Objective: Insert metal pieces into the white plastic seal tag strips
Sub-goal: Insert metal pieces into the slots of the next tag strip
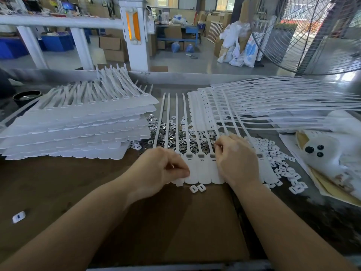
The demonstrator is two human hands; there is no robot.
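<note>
On cardboard, left hand (166, 169) pinches tag strip (197, 171); right hand (236, 159) curled, contents unclear.

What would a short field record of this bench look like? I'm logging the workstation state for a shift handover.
work item: seal tag strip lying flat on the brown board
left hand: fingers curled, pinching the strip's near edge
right hand: fingertips at a tag slot, pinching something too small to identify
metal pieces: loose heap beyond the tags, under the tails
white plastic clips: scattered right of the strip
strip stacks: one at left, one fanned at right
</note>
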